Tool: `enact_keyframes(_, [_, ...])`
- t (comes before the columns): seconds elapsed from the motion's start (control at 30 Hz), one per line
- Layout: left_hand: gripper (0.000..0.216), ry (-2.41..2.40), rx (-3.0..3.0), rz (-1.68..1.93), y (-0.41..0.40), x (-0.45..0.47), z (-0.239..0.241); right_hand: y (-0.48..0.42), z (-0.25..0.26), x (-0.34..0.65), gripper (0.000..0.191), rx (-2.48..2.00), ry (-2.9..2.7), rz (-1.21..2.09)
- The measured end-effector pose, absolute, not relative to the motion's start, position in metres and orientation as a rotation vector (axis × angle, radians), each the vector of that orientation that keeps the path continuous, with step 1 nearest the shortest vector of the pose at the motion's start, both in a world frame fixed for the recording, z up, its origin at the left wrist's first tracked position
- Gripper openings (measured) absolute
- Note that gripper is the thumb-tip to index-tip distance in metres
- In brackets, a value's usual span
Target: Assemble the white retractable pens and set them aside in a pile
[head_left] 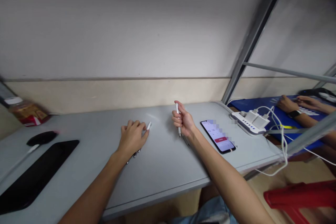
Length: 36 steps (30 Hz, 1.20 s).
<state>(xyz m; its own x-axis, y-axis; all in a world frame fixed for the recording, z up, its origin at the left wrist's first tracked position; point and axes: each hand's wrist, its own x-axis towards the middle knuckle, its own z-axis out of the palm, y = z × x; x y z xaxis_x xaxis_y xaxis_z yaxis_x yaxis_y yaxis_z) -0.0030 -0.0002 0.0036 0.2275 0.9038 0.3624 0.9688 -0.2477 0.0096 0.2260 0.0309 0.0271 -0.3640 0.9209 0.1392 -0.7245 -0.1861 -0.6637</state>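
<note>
My right hand (186, 120) is raised over the desk, its fingers wrapped round a white pen (178, 114). The pen stands nearly upright, its metal tip pointing down and the thumb at its top end. To the left, my left hand (133, 133) rests low on the grey desk (162, 168) with its fingers curled over some pens. One white pen end (149, 125) shows beside the thumb and index finger. A few dark pen tips (135, 154) stick out below the palm; the rest of these pens is hidden under the hand.
A lit phone (218, 136) lies right of my right forearm, near a white power strip (248, 123) with plugs and cables. At left are a black tablet-like slab (39, 173), a black oval object (42, 138) and a jar (27, 112). Another person's hands (288, 106) rest beyond the metal post (256, 35).
</note>
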Motion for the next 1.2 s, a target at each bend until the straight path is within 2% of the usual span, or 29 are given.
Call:
enact_keyframes(0.1, [0.026, -1.774, -2.278, -0.437, 0.000, -0.003, 0.002, 0.030, 0.029, 0.226, 0.010, -0.409, -0.766, 1.815])
enact_keyframes(0.37, [0.026, -1.806, -2.258, -0.380, -0.001, -0.002, 0.005, 0.025, 0.033, 0.220, 0.022, -0.624, -1.039, 1.657])
enact_keyframes(0.57, [0.030, -1.878, -2.210, -0.374, -0.001, -0.002, 0.007, 0.032, 0.017, 0.218, 0.013, -1.174, -1.410, 1.115])
enact_keyframes(0.83, [0.029, -1.871, -2.274, -0.407, -0.002, 0.000, 0.003, 0.038, 0.011, 0.231, 0.025, -1.727, -1.833, 0.451])
enact_keyframes(1.13, [0.028, -1.863, -2.278, -0.378, -0.003, 0.003, 0.006, 0.045, 0.006, 0.242, 0.036, -1.720, -1.950, 0.584])
enact_keyframes(1.2, [0.029, -1.875, -2.289, -0.379, -0.004, 0.003, 0.007, 0.046, 0.005, 0.243, 0.034, -1.716, -1.951, 0.594])
